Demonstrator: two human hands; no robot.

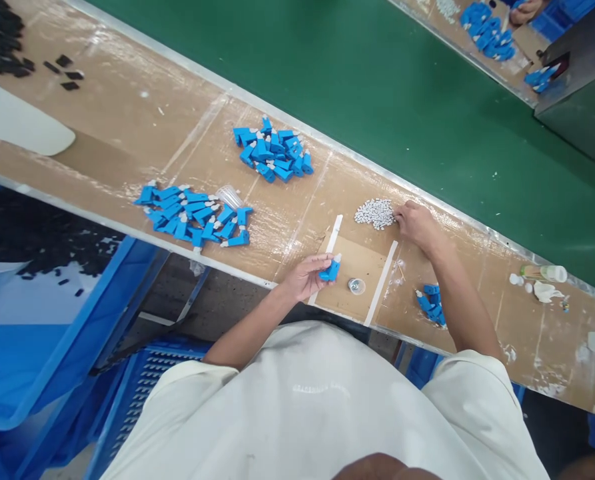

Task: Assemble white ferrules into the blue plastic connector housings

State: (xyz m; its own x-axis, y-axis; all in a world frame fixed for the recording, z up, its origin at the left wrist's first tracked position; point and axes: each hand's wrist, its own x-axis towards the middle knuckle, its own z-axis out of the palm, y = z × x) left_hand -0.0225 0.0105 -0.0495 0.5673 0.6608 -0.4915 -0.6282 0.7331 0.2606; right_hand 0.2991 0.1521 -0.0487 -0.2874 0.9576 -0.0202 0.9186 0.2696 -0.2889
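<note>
1. Widest of all, a green surface [327, 53] stretches behind everything, and in front of it runs the brown desk [277, 233].
2. Here's the person's white shirt [327, 427], with a line of pale lettering [321, 388] across the chest, too faint to read.
3. Over on the left, a blue crate [27, 360] holds black pieces.
4. Two heaps of blue pieces, a near heap [192, 217] and a far heap [274, 152], lie on the desk, left of the hands.
5. Between two white strips sits a cardboard panel [360, 257].
6. And the right hand [414, 223]! Fingertips drawn together at the right edge of the pellets; whether they grip one, I cannot tell.
7. The left hand [308, 277] is clamped on a blue piece, over the panel's left side.
8. Those grey-white pellets [374, 213] lie heaped just beyond the panel.
9. A bottle [552, 273] lies far right, its markings too small to read.
10. There's the held blue piece [330, 271], whitish tip pointing up and away.
11. Smallest, a little cup [356, 287] stands on the panel, right of that piece.
</note>
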